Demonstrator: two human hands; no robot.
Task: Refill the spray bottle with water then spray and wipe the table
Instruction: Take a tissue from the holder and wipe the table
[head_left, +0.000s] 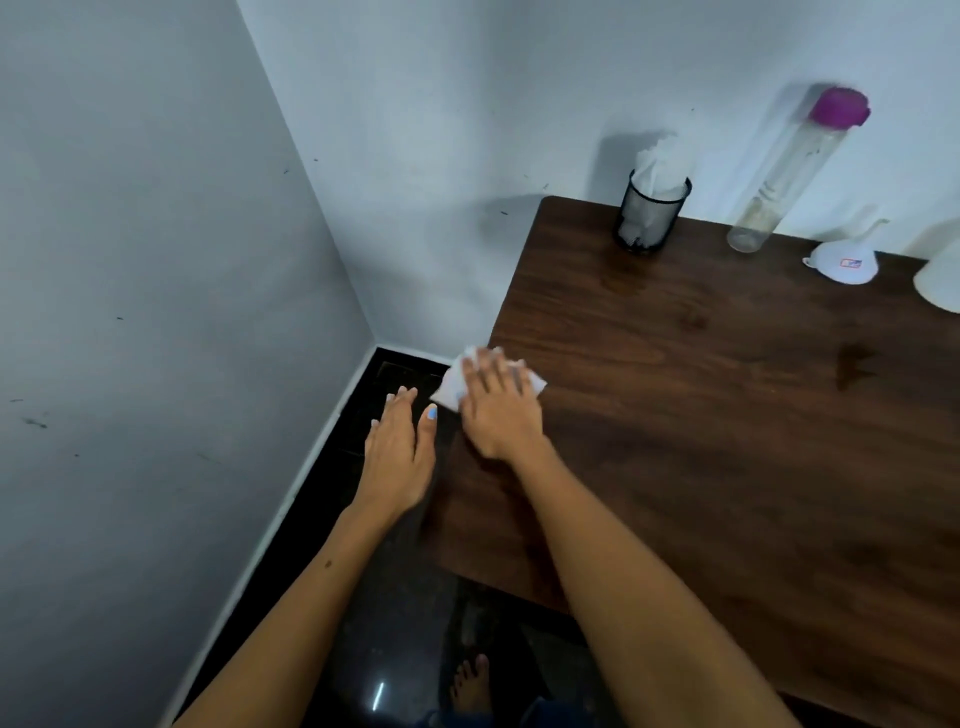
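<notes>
Head view first, and the only one we have: we see the dark wooden bench (727, 415) filling the frame from 12 o'clock round to 5 o'clock, its left edge running beside a grey wall corner and a black floor (395, 613). Our right hand (498, 402) lies flat at the bench's left edge, near the centre of the frame, fingers straight and spread, pressing a white paper tissue (457, 382) onto the wood; part of the tissue overhangs the edge. Our left hand (400, 447) hovers just off the bench at 9 o'clock of the right hand, its fingers straight and together, holding nothing and apart from the tissue.

Damp patches darken the wood near 1 o'clock and 3 o'clock. Along the back wall at 1 o'clock stands a black mesh cup (649, 218) stuffed with tissues. To its right a tall clear bottle (789, 171) with a purple cap stands, then a white funnel (847, 262) rests wide mouth down. At the far right edge a white rounded object (943, 275) is cut off by the frame; we cannot tell what it is. A bare foot (470, 686) shows on the floor at 6 o'clock.
</notes>
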